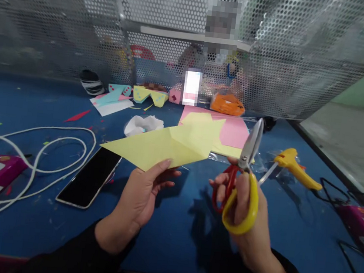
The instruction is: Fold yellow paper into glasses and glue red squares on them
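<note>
Yellow paper (pixel 154 148) is in the grip of the left hand (pixel 138 197), above the desk (pixel 169 249). The right hand (pixel 259 233) has its grip around the scissors (pixel 251 145), near the paper but not touching it.

Pale yellow angular paper sheet (pixel 154 148), plain. Silver-bladed metal scissors (pixel 249 148), one looped handle red, other yellow. Deep blue flat tabletop (pixel 169 244). Black rectangular glass-faced phone (pixel 90 178), pale rim. White looped cable (pixel 34 165). Yellow pistol-shaped plastic glue gun (pixel 292 164). Pale yellow folded paper glasses (pixel 140 94), blue-dotted. Light blue paper glasses (pixel 118 92), red-dotted. Silver-grey perforated metal screen (pixel 170 12), round-hole pattern
</note>
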{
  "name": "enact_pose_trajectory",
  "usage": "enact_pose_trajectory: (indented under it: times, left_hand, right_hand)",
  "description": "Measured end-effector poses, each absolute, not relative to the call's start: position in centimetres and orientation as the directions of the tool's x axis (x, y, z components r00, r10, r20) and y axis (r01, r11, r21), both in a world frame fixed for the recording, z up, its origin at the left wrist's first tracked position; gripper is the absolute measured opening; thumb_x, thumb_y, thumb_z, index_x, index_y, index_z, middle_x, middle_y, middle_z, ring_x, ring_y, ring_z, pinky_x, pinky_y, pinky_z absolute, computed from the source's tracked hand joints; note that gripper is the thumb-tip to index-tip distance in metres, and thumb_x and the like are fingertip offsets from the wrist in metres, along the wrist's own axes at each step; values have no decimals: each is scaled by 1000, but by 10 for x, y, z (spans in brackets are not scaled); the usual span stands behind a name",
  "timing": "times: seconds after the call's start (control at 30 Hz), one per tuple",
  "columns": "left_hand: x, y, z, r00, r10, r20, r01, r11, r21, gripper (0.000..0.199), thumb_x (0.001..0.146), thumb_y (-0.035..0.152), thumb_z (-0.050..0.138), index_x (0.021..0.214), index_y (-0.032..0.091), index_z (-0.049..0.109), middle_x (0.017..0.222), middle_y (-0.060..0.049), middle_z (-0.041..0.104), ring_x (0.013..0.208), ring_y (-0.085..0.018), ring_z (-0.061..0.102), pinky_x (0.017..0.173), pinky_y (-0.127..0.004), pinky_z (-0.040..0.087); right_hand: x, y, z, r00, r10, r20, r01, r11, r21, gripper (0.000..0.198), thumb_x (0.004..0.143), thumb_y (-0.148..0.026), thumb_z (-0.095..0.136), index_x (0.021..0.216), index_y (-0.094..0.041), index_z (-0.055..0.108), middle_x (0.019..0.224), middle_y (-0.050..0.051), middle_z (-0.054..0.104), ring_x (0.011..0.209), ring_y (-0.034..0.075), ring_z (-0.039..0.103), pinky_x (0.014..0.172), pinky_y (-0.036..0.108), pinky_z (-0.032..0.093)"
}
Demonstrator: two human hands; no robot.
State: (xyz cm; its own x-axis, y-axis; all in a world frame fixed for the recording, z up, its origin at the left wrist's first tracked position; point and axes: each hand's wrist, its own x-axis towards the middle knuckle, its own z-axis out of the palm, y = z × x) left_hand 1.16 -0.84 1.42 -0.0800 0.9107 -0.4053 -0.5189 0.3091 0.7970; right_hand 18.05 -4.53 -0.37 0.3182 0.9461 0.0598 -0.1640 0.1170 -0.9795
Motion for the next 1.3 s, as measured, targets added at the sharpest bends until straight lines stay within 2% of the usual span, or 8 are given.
enact_pose_trajectory:
  times: [0.1, 0.17, 0.23, 0.37, 0.5, 0.7, 0.93, 1.3]
  left_hand:
    - [5, -3, 19, -133, 913, -385, -568, 248, 785, 23, 61, 21, 85, 80, 13, 75, 77, -4, 76, 66, -17, 71, 50, -21, 52]
    - [0, 0, 23, -152, 918, -367, -585, 216, 782, 23, 60, 21, 85, 79, 13, 75, 79, -4, 76, 67, -17, 71, 50, -22, 52]
    - [-2, 2, 27, -192, 915, -355, -592, 180, 785, 25, 59, 21, 86, 80, 14, 75, 79, -4, 76, 65, -16, 70, 50, -21, 51]
    - [-4, 3, 32, -293, 894, -340, -593, 109, 798, 32, 58, 20, 87, 88, 17, 76, 78, -1, 74, 62, -13, 66, 48, -20, 48]
    - [3, 1, 34, -304, 896, -325, -554, 111, 825, 31, 58, 23, 87, 87, 17, 76, 78, -1, 73, 62, -12, 65, 48, -19, 47]
    - [18, -7, 28, -339, 903, -264, -457, 87, 885, 23, 60, 22, 85, 81, 16, 76, 75, -1, 74, 61, -12, 64, 47, -19, 47]
    - [27, -9, 23, -309, 925, -223, -429, 73, 900, 20, 65, 24, 82, 84, 17, 77, 86, -4, 77, 75, -16, 68, 57, -22, 54]
    - [31, -14, 20, -294, 925, -240, -430, 96, 898, 13, 66, 24, 81, 76, 18, 77, 79, -4, 75, 77, -17, 68, 68, -28, 57]
  right_hand:
    - [187, -54, -4, 33, 981, 190, -23, 191, -981, 53, 90, -63, 51, 130, -29, 50, 86, 1, 61, 67, 13, 57, 61, 26, 49]
    - [188, -58, -5, -159, 974, 159, 56, 170, -984, 60, 86, -68, 52, 131, -29, 52, 84, 1, 58, 67, 15, 54, 60, 27, 48]
    - [188, -60, -5, -242, 964, 109, 119, 141, -983, 63, 83, -71, 54, 130, -29, 54, 83, 1, 57, 65, 15, 51, 56, 26, 46]
    - [187, -59, -4, -228, 971, 71, 237, 126, -963, 59, 81, -69, 59, 125, -29, 60, 82, 0, 58, 67, 16, 52, 57, 26, 46]
    - [185, -56, 2, -281, 959, 41, 294, 127, -947, 52, 82, -67, 59, 117, -30, 64, 80, 0, 58, 67, 16, 52, 60, 27, 45]
    - [182, -58, 4, -298, 955, -18, 212, 48, -976, 60, 81, -71, 58, 123, -29, 61, 75, -2, 50, 63, 13, 42, 55, 23, 38]
    - [176, -59, 4, -330, 944, -11, 69, 13, -998, 57, 83, -68, 59, 125, -29, 60, 74, -3, 48, 59, 10, 34, 49, 22, 29]
    - [177, -62, -4, -345, 938, -45, 6, -46, -999, 58, 83, -65, 61, 127, -26, 57, 74, -4, 45, 57, 9, 37, 49, 22, 30]
